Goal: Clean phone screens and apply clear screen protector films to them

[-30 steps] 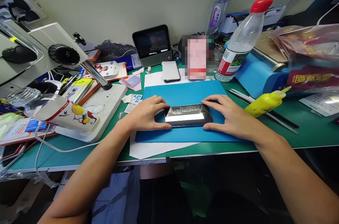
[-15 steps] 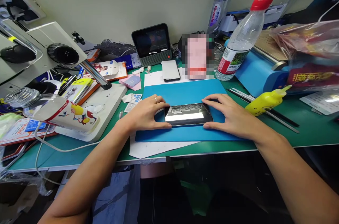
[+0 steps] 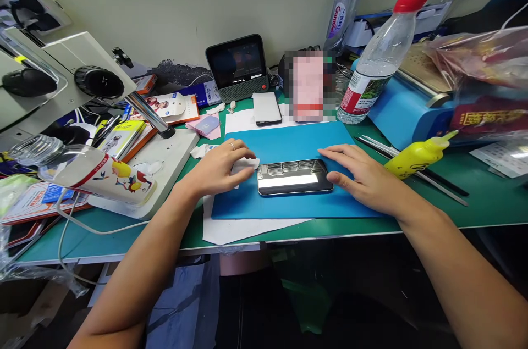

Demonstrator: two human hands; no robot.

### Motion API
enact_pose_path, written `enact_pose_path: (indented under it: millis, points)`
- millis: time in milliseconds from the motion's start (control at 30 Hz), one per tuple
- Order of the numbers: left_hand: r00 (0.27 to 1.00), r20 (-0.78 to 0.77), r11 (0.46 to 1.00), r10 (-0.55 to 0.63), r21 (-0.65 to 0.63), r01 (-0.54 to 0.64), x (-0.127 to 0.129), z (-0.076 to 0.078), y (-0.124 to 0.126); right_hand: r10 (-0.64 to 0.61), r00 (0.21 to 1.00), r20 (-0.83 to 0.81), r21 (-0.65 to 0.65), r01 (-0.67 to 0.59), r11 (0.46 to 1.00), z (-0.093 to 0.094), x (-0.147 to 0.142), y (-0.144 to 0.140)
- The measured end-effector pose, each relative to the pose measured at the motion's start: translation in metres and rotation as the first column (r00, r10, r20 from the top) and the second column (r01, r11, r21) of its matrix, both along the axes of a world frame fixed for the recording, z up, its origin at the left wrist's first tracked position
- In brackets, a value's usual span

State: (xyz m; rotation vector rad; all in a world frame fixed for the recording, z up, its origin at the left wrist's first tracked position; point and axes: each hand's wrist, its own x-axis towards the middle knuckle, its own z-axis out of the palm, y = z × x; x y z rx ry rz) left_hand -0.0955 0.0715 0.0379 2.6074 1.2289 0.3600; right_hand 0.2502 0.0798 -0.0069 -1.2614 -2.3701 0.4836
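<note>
Flat on blue mat (image 3: 289, 143), smartphone (image 3: 295, 177), screen up, centred. Right hand (image 3: 363, 178) at 3 o'clock, fingers spread, thumb tip at phone's right edge, gripping nothing. Left hand (image 3: 216, 169) at 9 o'clock, loosely open atop white wipe (image 3: 246, 166), just clear of left edge. Bare mat at 12 and 6 o'clock.

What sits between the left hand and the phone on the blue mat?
In the head view, a small white wipe lies under the left hand fingertips, just short of the phone.
</note>
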Motion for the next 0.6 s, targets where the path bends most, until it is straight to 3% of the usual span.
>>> enact_pose_path:
  millis: [133,433,600]
  points:
    - [0.998,-0.038,0.998,0.055,-0.007,-0.056,-0.0078,-0.0025,0.0039,-0.007,1.000,-0.014,-0.009,0.006,1.000,0.0000,0.0003,-0.0002]
    - [0.999,-0.038,0.997,0.033,-0.074,-0.036,-0.0114,-0.0075,0.0095,-0.027,0.999,-0.018,-0.004,0.027,1.000,0.0018,-0.0021,-0.0018]
    - [0.997,0.070,0.998,0.035,-0.045,-0.032,-0.0096,-0.0043,0.0063,-0.038,0.999,-0.016,0.009,0.039,0.999,0.0003,-0.0013,-0.0011]
